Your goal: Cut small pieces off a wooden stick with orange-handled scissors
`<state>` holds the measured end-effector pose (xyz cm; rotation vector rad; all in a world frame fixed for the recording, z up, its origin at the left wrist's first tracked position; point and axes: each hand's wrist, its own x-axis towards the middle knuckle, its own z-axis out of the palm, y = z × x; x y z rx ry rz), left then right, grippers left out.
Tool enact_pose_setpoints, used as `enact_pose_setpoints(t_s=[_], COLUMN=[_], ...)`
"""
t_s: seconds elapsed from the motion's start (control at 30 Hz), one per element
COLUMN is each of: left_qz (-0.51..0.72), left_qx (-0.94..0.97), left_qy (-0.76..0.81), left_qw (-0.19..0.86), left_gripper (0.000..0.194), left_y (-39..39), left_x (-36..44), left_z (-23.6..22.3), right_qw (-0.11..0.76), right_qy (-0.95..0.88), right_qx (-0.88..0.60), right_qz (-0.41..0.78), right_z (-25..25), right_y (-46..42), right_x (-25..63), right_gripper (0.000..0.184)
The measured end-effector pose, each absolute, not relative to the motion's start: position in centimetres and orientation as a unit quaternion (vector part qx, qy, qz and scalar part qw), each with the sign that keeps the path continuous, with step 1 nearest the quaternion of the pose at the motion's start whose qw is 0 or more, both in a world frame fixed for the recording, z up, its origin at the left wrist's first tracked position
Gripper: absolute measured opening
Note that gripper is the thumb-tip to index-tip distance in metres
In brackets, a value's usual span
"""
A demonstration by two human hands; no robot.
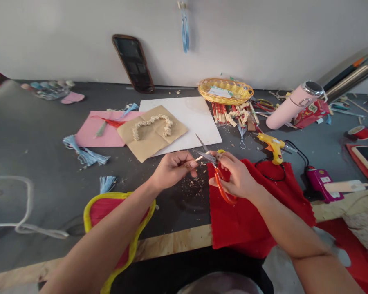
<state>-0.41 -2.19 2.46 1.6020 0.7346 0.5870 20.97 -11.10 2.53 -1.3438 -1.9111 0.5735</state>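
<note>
My right hand [237, 175] grips red-handled scissors [216, 169], their blades parted and pointing up-left. My left hand [173, 168] pinches a thin pale stick [200, 157], whose tip lies between the scissor blades. Both hands hover above the dark table [33, 139], beside a piece of red cloth [248, 212] under my right wrist. Small pale crumbs [196, 188] lie scattered on the table below the hands.
A brown paper with a curved chain of pale pieces [151, 124] lies on a white board [190, 118]. A yellow basket [225, 90], stick bundle [222, 112], yellow glue gun [272, 145], pink bottle [292, 104], blue tassels [86, 154] and a red pad with yellow trim [110, 212] surround the hands.
</note>
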Motion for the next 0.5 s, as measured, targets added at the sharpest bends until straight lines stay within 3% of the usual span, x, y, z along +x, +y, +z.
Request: enact_pose_setpoints(t_s=[0.17, 0.33, 0.5], left_qz=[0.26, 0.32, 0.309], left_qx=[0.669, 0.663, 0.68], left_qy=[0.321, 0.386, 0.384], left_qw=[0.618, 0.556, 0.543], left_gripper=[0.035, 0.026, 0.024], left_y=[-2.4, -2.8, -2.8], left_x=[0.0, 0.6, 0.3], left_z=[2.4, 2.5, 2.8], right_qw=[0.341, 0.348, 0.342], right_qy=[-0.748, -0.73, -0.734], right_qx=[-0.538, -0.556, -0.56], right_qz=[0.185, 0.193, 0.176], right_z=[2.6, 2.2, 2.1], right_y=[-11.1, -11.0, -11.0], right_x=[21.0, 21.1, 21.2], right_gripper=[0.065, 0.063, 0.071])
